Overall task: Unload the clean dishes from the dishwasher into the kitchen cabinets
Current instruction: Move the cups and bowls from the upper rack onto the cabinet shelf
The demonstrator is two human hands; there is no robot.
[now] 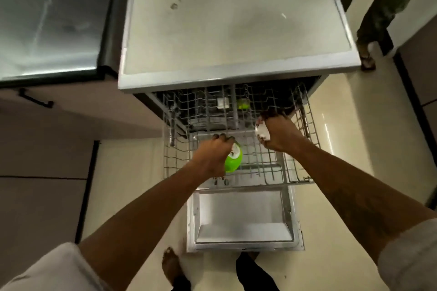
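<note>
**Two hands loaded, both cups about to leave the rack**

Both hands are down in the pulled-out wire rack (238,149), standing over the open dishwasher door (243,217). Left hand (211,157) is wrapped over a green cup (233,159), fingers curled across its top; the cup sticks out to the right of the palm. Right hand (280,133) is closed around a small white cup (262,133), which shows at the left edge of the fist. So the two cups sit between the hands, near each other but apart.

Green cup looks tipped, base end toward the person, though the hand hides most of it. Can't tell if either cup is clear of the tines.

Two more small pieces, one white (223,103) and one green (243,103), lie further back under the counter lip, beyond both hands and closer to the right one.

My read: next move is straight up, then away toward the cabinets. Risk is a rim catching a tine on the lift. A second person's legs (378,7) stand far right, past the right arm.
</note>
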